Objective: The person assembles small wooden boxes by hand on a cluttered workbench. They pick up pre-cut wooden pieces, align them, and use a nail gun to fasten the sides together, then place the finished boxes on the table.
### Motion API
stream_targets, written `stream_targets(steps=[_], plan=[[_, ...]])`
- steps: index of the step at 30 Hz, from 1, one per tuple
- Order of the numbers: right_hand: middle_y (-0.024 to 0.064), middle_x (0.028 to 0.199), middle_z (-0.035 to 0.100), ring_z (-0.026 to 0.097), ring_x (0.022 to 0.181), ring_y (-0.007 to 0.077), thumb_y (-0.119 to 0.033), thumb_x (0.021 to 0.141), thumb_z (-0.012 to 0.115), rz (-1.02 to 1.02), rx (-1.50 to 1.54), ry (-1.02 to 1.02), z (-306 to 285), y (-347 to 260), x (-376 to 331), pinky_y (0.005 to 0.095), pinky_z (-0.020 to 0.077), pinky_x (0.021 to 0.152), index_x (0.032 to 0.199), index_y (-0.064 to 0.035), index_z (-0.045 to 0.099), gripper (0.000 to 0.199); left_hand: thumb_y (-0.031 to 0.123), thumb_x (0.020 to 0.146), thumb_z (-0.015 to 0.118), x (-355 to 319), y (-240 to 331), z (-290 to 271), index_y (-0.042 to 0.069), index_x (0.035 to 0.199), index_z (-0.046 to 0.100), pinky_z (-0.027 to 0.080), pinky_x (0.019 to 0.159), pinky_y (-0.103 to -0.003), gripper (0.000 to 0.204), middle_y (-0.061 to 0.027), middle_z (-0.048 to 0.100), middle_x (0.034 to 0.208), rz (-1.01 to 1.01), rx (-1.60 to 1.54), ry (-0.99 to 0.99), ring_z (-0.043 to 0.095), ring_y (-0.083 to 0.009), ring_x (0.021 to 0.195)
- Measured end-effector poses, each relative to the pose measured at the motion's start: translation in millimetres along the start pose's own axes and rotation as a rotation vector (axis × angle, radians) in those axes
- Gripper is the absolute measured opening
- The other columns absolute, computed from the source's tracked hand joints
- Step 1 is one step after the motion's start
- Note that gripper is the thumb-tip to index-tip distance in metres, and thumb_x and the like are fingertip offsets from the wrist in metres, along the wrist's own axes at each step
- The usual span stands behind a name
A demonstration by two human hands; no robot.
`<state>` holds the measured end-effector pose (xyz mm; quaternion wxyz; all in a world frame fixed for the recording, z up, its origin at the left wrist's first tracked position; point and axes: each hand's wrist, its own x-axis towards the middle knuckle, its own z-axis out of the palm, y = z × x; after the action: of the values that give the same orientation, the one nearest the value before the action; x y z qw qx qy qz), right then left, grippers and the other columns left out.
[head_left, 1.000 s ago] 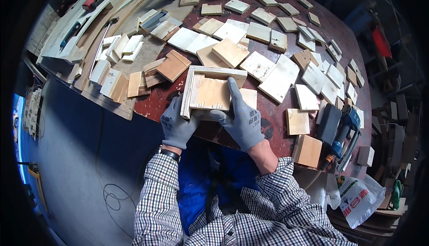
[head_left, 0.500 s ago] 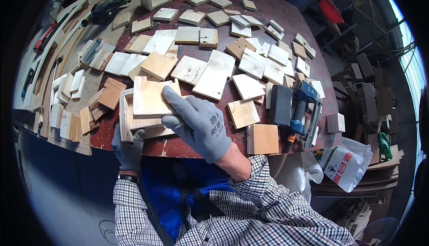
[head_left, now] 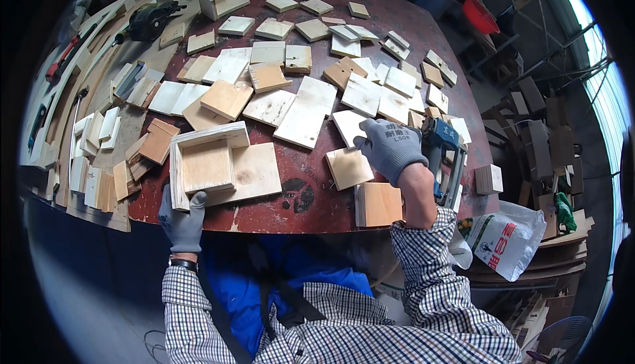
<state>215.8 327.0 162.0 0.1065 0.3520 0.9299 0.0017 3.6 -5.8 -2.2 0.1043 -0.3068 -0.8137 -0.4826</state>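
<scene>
My left hand (head_left: 183, 222), in a grey glove, grips the near left corner of a small wooden box frame (head_left: 175, 169) at the table's front edge. The thumb lies along its near side, and the other fingers are hidden. Inside the frame is a pale square panel (head_left: 206, 169). A flat board (head_left: 256, 172) lies under and to the right of it. My gloved right hand (head_left: 395, 149) is closed over the blue nail gun (head_left: 442, 132) at the table's right, hiding its black part. Beside that wrist stands a thick wooden block (head_left: 380, 205).
Many loose board pieces (head_left: 307, 113) cover the dark red table (head_left: 311, 195). Long strips and a black power tool (head_left: 151, 21) lie at the left. Another block (head_left: 488, 179) sits at the right edge. Off the table are a white sack (head_left: 506, 238) and a red basin (head_left: 479, 15).
My right hand has left the box frame and moved right onto the nail gun. The notched board is off the frame; a similar one now lies on the pieces behind.
</scene>
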Motion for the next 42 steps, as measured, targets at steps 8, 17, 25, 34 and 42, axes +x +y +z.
stream_targets(steps=[8, 17, 25, 34, 42], plan=[[0.0215, 0.109, 0.073, 0.073, 0.105, 0.0346, -0.078, 0.082, 0.069, 0.010, -0.136, -0.039, 50.4, -13.4, -33.0, 0.0435, 0.0561, 0.090, 0.119, 0.0038, 0.064, 0.090, 0.061, 0.089, 0.078, -0.2, 1.3, 5.3, -0.001, 0.121, 0.065, 0.056, 0.084, -0.043, 0.070, -0.0175, 0.071, 0.105, -0.023, -0.057, 0.003, 0.072, -0.0363, 0.095], [0.0257, 0.089, 0.075, 0.077, 0.082, 0.0364, -0.027, 0.097, 0.055, 0.034, 0.427, 0.203, 33.4, -25.5, -29.8, 0.0447, 0.0606, 0.075, 0.102, 0.0010, 0.070, 0.032, 0.065, 0.086, 0.078, 2.0, 1.4, 0.3, 0.001, 0.117, 0.066, 0.058, 0.076, -0.043, 0.072, -0.0169, 0.071, 0.098, 0.006, 0.050, 0.030, 0.073, -0.0367, 0.088], [0.0200, 0.135, 0.065, 0.075, 0.091, 0.0210, -0.024, 0.106, 0.052, -0.136, 1.805, -0.059, 35.5, -95.4, -45.1, 0.0324, 0.0619, 0.076, 0.160, 0.0053, 0.034, 0.064, 0.063, 0.090, 0.073, 4.8, 3.7, 0.8, 0.003, 0.122, 0.065, 0.057, 0.074, -0.043, 0.068, -0.0139, 0.066, 0.100, 0.104, 0.157, -0.006, 0.070, -0.0353, 0.088], [0.0205, 0.074, 0.070, 0.072, 0.065, 0.0344, -0.038, 0.106, 0.061, -0.364, 0.614, 0.526, 92.8, -189.6, -23.4, 0.0426, 0.0572, 0.062, 0.147, -0.0004, 0.053, 0.056, 0.059, 0.090, 0.075, 2.8, -0.1, -0.4, 0.003, 0.121, 0.066, 0.057, 0.074, -0.043, 0.064, -0.0145, 0.066, 0.098, 0.095, 0.154, -0.006, 0.069, -0.0362, 0.088], [0.0159, 0.078, 0.071, 0.072, 0.068, 0.0358, -0.039, 0.096, 0.074, -0.667, 0.581, 0.385, 84.6, -185.1, -6.7, 0.0454, 0.0566, 0.062, 0.150, -0.0067, 0.049, 0.068, 0.058, 0.091, 0.075, 6.0, 3.4, -3.2, 0.003, 0.119, 0.066, 0.058, 0.075, -0.044, 0.062, -0.0153, 0.069, 0.101, 0.094, 0.127, -0.030, 0.069, -0.0360, 0.091]])
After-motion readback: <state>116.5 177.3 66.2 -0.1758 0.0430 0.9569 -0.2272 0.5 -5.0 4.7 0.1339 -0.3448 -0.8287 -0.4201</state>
